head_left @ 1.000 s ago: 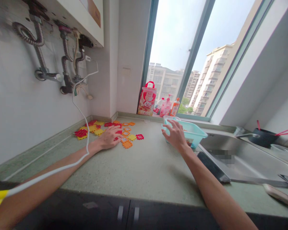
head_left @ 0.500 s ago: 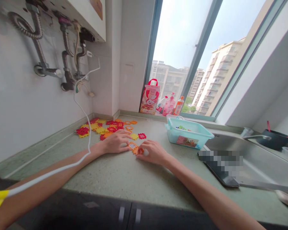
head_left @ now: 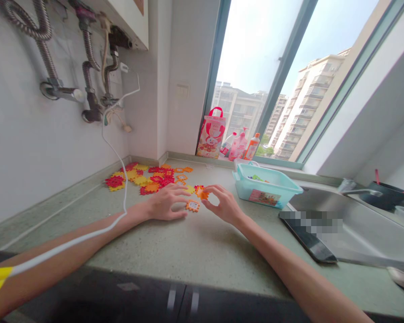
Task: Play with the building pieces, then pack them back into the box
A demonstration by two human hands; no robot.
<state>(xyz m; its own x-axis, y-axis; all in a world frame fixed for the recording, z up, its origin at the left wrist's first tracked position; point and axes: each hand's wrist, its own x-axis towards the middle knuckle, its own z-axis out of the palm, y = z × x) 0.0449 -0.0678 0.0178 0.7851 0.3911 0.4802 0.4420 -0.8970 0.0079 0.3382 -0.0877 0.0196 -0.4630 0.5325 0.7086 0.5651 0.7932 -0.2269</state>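
In the head view, an orange piece [head_left: 202, 193] is pinched between thumb and fingertips of the right hand [head_left: 225, 204], gripped by its right edge, seemingly so most of it is left uncovered. The left hand [head_left: 164, 202] is spread open, held low over the tabletop [head_left: 175, 251], perhaps for steadiness; a framed tile [head_left: 192, 206] lies just beside it. Loose pieces [head_left: 140, 180] are heaped toward the far left corner; the tub [head_left: 244, 188] is set near the back edge, beside the sink [head_left: 373, 235], probably for easy reach.

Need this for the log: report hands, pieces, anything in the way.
Right hand pinching orange piece. Left hand open, beside white-centred orange piece on counter. White cable crosses view of left forearm.
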